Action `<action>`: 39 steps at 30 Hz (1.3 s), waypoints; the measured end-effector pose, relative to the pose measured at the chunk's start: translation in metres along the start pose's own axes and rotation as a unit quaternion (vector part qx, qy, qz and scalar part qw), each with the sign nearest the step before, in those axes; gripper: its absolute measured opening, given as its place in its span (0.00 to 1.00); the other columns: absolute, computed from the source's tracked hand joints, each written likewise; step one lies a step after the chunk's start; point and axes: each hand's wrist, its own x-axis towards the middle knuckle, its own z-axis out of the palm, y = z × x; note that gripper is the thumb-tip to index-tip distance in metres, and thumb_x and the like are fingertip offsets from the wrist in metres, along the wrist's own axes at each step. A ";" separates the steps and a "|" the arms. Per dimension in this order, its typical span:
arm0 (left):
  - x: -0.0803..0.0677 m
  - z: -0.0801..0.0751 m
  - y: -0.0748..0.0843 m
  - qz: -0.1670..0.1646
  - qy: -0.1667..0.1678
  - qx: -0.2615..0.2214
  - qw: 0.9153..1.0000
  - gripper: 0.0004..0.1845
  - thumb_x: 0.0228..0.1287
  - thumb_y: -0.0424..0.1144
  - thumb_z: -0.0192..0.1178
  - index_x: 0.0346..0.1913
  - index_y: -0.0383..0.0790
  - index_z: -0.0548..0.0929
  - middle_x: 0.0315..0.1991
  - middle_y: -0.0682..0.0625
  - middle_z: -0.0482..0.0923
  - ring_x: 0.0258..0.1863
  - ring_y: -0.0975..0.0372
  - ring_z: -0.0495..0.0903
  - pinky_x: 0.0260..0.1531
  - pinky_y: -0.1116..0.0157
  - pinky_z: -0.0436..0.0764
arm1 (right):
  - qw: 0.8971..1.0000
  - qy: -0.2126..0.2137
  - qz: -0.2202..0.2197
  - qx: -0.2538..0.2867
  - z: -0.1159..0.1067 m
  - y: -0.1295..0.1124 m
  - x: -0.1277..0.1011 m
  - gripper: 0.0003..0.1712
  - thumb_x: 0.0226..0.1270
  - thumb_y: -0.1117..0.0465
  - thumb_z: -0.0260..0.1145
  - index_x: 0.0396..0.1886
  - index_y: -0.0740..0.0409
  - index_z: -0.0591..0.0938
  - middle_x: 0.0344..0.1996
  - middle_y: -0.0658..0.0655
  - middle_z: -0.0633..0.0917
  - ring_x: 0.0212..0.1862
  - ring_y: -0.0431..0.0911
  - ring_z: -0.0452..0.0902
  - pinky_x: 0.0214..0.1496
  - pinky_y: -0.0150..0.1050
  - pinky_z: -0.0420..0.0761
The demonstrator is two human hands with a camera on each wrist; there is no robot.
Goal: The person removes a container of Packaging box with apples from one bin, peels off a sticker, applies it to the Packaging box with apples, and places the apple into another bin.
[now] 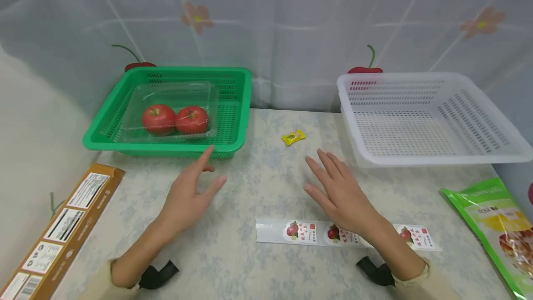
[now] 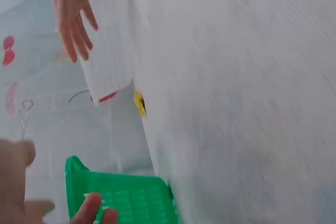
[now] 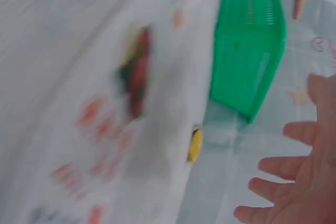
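My left hand [image 1: 187, 198] hovers over the table just in front of the green basket [image 1: 166, 147], index finger stretched toward its front rim, holding nothing. Inside that basket lies a clear plastic box [image 1: 210, 105] with two red apples [image 1: 192, 120] showing in it. To the right, my right hand [image 1: 339, 189] spreads its fingers above the table with nothing in them. Beyond its fingertips lies a small yellow wrapped candy [image 1: 294, 137]. Under the right hand and forearm runs a strip of apple stickers [image 1: 300, 232], partly hidden by the arm.
A white basket [image 1: 362, 156] stands at the back right, with nothing in it. Along the left edge lies a long brown box [image 1: 79, 216] with labels. A green snack bag [image 1: 495, 226] is at the right edge. A patterned curtain [image 1: 291, 36] hangs behind the table.
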 end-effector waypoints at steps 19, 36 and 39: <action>0.031 -0.017 0.001 -0.221 0.194 -0.383 0.876 0.38 0.73 0.44 0.57 0.79 0.55 0.50 0.77 0.50 0.37 0.75 0.55 0.42 0.67 0.52 0.63 | 0.916 0.060 0.042 0.394 -0.009 -0.087 0.104 0.26 0.74 0.59 0.60 0.69 0.57 0.72 0.66 0.52 0.73 0.64 0.47 0.70 0.61 0.45 0.74; 0.033 -0.007 0.003 -0.206 0.218 -0.389 0.871 0.38 0.74 0.42 0.55 0.79 0.55 0.48 0.77 0.55 0.38 0.73 0.56 0.44 0.67 0.52 0.62 | 0.817 -0.008 0.271 0.510 0.040 -0.140 0.235 0.51 0.70 0.51 0.63 0.81 0.50 0.41 0.78 0.52 0.49 0.76 0.52 0.48 0.71 0.55 0.59; 0.032 -0.007 0.004 -0.209 0.222 -0.392 0.868 0.38 0.74 0.42 0.55 0.79 0.57 0.48 0.77 0.55 0.39 0.72 0.55 0.51 0.67 0.55 0.62 | 0.794 -0.013 0.308 0.525 0.053 -0.141 0.243 0.56 0.68 0.50 0.64 0.80 0.52 0.36 0.78 0.53 0.48 0.76 0.51 0.46 0.72 0.54 0.57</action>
